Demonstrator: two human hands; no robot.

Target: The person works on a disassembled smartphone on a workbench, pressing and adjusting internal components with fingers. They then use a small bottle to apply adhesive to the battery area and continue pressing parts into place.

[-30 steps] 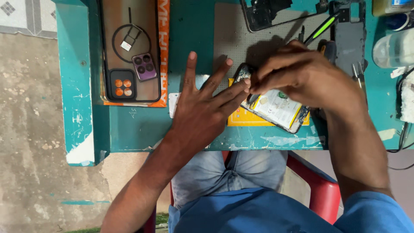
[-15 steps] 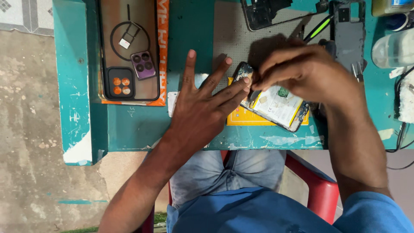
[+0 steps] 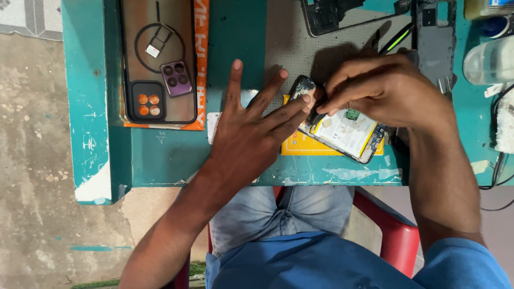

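Observation:
An opened phone (image 3: 347, 134) lies face down on the teal table (image 3: 166, 155), its white battery and circuit board exposed, on top of a yellow card (image 3: 300, 145). My left hand (image 3: 251, 131) lies flat on the table with fingers spread, and two fingertips press the phone's upper left corner. My right hand (image 3: 388, 91) hovers over the phone's top end with thumb and fingers pinched together at the board near that same corner. Whatever the pinch holds is too small to make out.
A clear phone case (image 3: 156, 61) with small parts on it rests on an orange sheet at the back left. A phone frame (image 3: 342, 15), a dark back panel (image 3: 435, 40), a green-tipped tool (image 3: 396, 38) and a clear container (image 3: 490, 61) lie at the back right. A red chair (image 3: 385, 235) is under me.
Both hands stay at the phone's upper corner. The right hand's fingers have shifted slightly over the board; the phone has not moved.

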